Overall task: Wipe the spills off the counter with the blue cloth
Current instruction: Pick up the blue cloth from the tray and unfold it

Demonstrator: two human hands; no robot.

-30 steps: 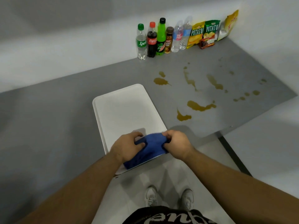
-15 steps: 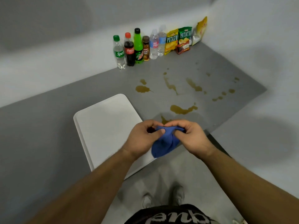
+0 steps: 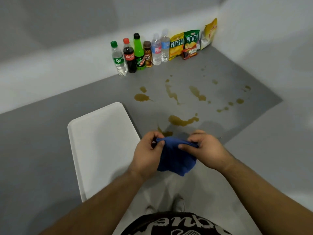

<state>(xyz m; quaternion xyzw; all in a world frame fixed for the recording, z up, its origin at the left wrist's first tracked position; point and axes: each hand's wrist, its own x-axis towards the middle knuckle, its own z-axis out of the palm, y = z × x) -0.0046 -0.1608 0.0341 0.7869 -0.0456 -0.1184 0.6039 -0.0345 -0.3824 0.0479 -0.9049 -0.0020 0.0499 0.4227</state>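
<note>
Cloth (image 3: 176,158), blue, bunched, hanging

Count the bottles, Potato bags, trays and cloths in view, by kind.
Bottles: 6
Potato bags: 2
Tray: 1
Cloth: 1
Total: 10
</note>
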